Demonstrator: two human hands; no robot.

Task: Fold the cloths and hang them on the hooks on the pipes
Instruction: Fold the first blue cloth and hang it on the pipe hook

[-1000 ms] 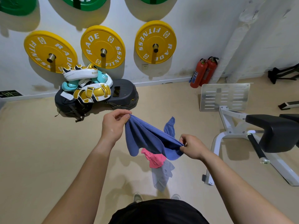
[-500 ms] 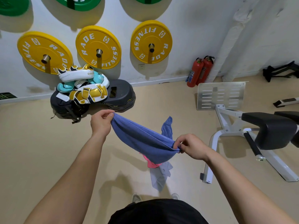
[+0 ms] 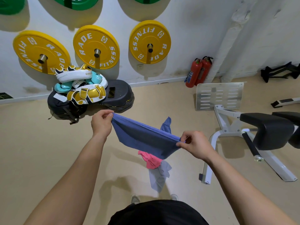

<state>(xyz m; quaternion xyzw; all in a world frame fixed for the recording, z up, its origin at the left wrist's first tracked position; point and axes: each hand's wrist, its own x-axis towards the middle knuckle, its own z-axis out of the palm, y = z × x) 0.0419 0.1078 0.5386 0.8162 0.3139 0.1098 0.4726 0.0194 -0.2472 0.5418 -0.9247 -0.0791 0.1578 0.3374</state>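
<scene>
The blue cloth (image 3: 146,140) is held up in the air in front of the person, above the beige floor (image 3: 40,151). It is stretched between the two hands along its doubled top edge, with the rest hanging below in a loose fold. The left hand (image 3: 101,123) pinches the far-left corner between thumb and curled fingers. The right hand (image 3: 194,146) pinches the near-right corner between thumb and forefinger, its other fingers curled in. Below the cloth, apparently on the floor, lie a crumpled pink cloth (image 3: 150,159) and, touching its near side, a grey cloth (image 3: 158,177). The tip of another blue cloth (image 3: 166,125) shows just beyond the stretched edge. Two shoe toes show near the bottom, above a dark garment. To the far left, a black step platform (image 3: 120,95) by the wall bears a pile of white, gold and teal boxing pads (image 3: 81,86). Three yellow weight plates (image 3: 96,46) hang on pegs on the white wall above it, with green ones higher up. To the right, two red fire extinguishers (image 3: 197,72) stand beside white-wrapped pipes (image 3: 227,46). Nearer on that side are a slotted metal plate (image 3: 219,95) and a white-framed bench with black pads (image 3: 267,130).
</scene>
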